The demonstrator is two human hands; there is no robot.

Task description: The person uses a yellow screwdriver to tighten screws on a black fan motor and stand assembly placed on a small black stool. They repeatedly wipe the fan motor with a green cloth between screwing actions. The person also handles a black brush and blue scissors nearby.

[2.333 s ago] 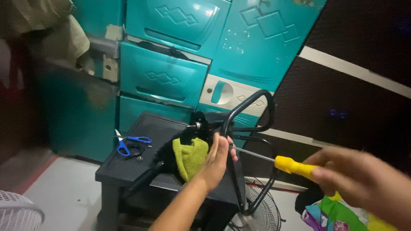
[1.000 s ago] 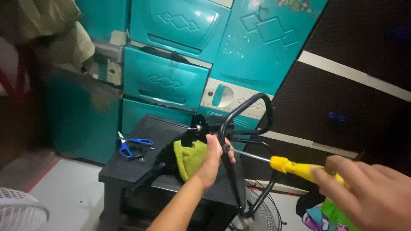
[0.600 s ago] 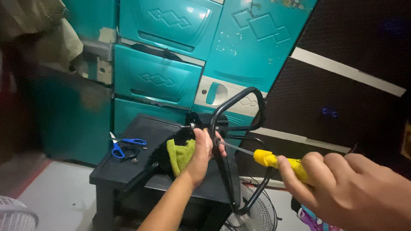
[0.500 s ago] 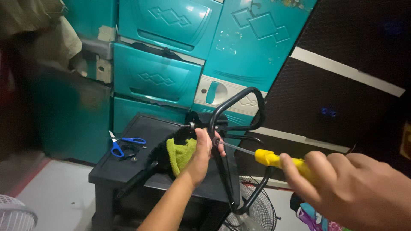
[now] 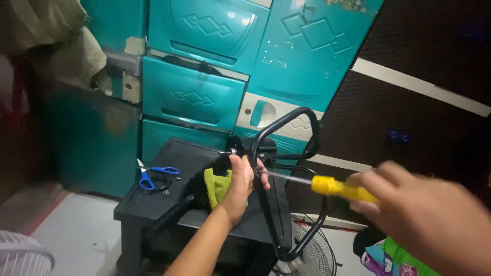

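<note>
1. Head view looks down on a black plastic stool [image 5: 169, 197] that stands before teal plastic drawers [image 5: 194, 97] and a dark panelled wall [image 5: 409, 122].
2. Left hand [image 5: 240, 186] is clenched around a black tubular metal frame [image 5: 279, 153], gripping it where the curved bar meets a small hub; the frame stands roughly upright, its lower loop hanging past the stool's edge toward a fan grille [image 5: 312, 255] on the floor.
3. Right hand [image 5: 424, 214] is closed around the yellow handle of a screwdriver [image 5: 327, 185]. The hand is blurred, so how the individual fingers wrap cannot be told.
4. The relation that counts: the screwdriver's long axis runs nearly level from right to left, rising slightly toward its tip, and the thin shaft points at the frame just beside the left fingers [image 5: 258, 171]. The tip seems to touch the frame there, though the exact contact point is too small to confirm.
5. The left hand is the nearer hand to the frame and steadies it; the right hand sits well apart from it, reaching it only through the tool.
6. A yellow-green cloth [image 5: 217, 185] lies on the stool, touching the left hand on its far side.
7. Blue-handled scissors [image 5: 153, 175] lie on the stool, well apart from both hands.
</note>
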